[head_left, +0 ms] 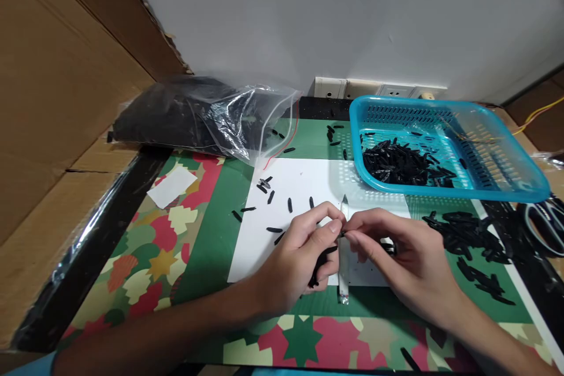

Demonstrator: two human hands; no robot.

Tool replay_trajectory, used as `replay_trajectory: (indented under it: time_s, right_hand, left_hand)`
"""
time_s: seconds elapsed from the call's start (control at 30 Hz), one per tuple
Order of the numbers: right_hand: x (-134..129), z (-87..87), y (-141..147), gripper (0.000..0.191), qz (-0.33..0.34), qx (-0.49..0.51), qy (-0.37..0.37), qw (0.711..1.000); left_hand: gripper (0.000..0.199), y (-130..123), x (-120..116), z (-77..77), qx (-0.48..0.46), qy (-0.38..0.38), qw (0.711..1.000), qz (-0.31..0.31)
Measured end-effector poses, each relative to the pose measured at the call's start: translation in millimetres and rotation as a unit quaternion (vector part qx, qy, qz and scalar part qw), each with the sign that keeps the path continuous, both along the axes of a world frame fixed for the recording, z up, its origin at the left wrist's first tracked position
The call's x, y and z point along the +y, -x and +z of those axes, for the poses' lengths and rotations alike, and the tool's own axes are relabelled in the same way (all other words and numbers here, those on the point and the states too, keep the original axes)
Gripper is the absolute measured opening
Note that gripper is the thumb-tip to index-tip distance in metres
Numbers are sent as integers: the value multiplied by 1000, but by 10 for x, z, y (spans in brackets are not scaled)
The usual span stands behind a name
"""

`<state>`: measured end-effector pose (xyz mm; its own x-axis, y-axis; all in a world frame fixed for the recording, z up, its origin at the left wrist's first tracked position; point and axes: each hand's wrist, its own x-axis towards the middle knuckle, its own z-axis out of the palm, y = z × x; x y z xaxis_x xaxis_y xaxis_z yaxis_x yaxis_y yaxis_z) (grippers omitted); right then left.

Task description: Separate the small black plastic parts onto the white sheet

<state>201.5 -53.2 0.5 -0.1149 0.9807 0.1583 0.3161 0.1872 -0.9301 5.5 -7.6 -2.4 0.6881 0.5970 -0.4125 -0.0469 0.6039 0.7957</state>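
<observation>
My left hand [304,249] is closed, its thumb and forefinger pinched at a tiny dark piece, while its curled lower fingers hold several slim black pieces [321,267]. Fingertips of my right hand [403,249] meet it there, pinching the same small piece, which is mostly hidden. Under the hands a white pencil-shaped stick [344,273] with a grey pointed tip lies on a white paper sheet [251,258]. More slim black pieces [289,205] are scattered over the paper. Other dark pieces sit partly hidden behind my right fingers.
A blue plastic basket [440,191] at the back right holds a heap of black pieces [396,164] and thin wooden sticks [480,150]. Right of my hand lie loose black piles [467,235] and scissors [544,226]. A filled zip bag [176,111] and white scrap [171,186] are left.
</observation>
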Motion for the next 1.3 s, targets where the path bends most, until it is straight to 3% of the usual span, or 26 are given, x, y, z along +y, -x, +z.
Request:
replay_trajectory:
  time_s: [0.23,0.97,1.3]
  right_hand:
    - [1,-32,-26,9,-63,4,-46,997]
    - [20,5,-57,9,-78,-4,-73,994]
    - [35,-10,-63,9,-50,-10,-63,997]
  left_hand:
    - [32,30,9,14,-36,26,999,-12]
    - [37,43,13,56,-35,37,999,14]
    - [38,26,38,79,-29,25,999,7]
